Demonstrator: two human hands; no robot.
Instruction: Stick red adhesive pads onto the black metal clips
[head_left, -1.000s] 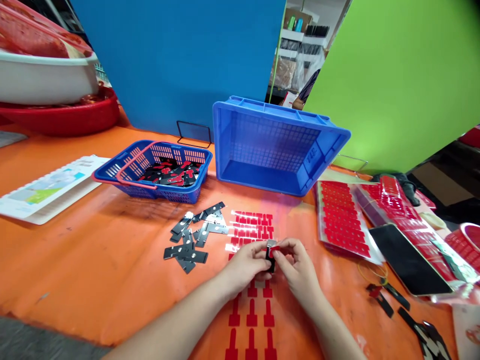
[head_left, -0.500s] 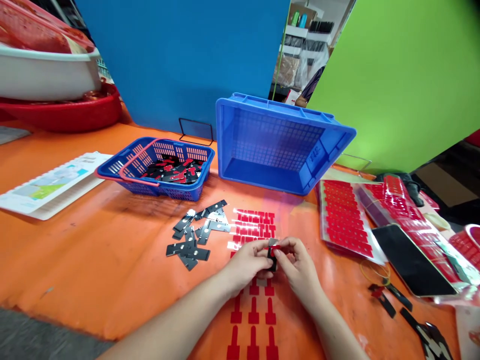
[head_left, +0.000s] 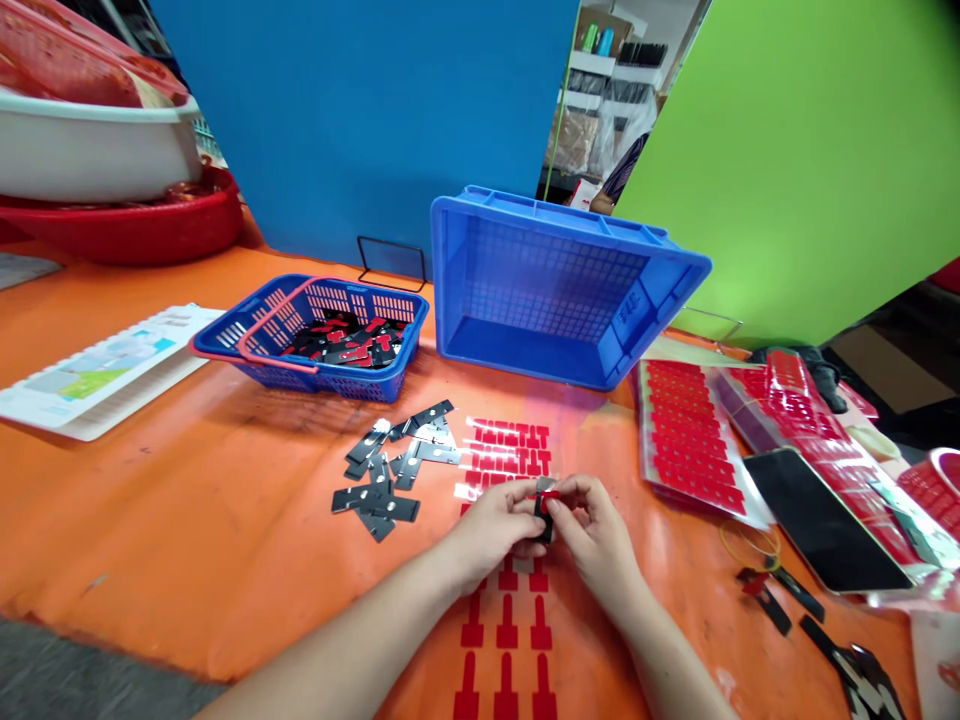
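Between my two hands is a small black plate (head_left: 544, 528) with a red T-shaped sticker (head_left: 550, 497) at its upper part. My left hand (head_left: 491, 530) grips the plate from the left side. The fingers of my right hand (head_left: 596, 530) pinch the red sticker and the plate's right edge. Both hands hover over a clear sheet of red stickers (head_left: 507, 625), whose rows show above and below them. Left of the sheet lies a loose pile of black metal plates (head_left: 382, 495), each with a round hole or spot.
A blue basket (head_left: 397, 385) holds black plates with red pieces. Behind the sheet a blue crate (head_left: 525, 352) lies on its side. To the right are stacked red sticker sheets (head_left: 694, 440), a phone (head_left: 829, 520), a rubber band and black plates (head_left: 772, 605). A white booklet (head_left: 112, 365) lies left.
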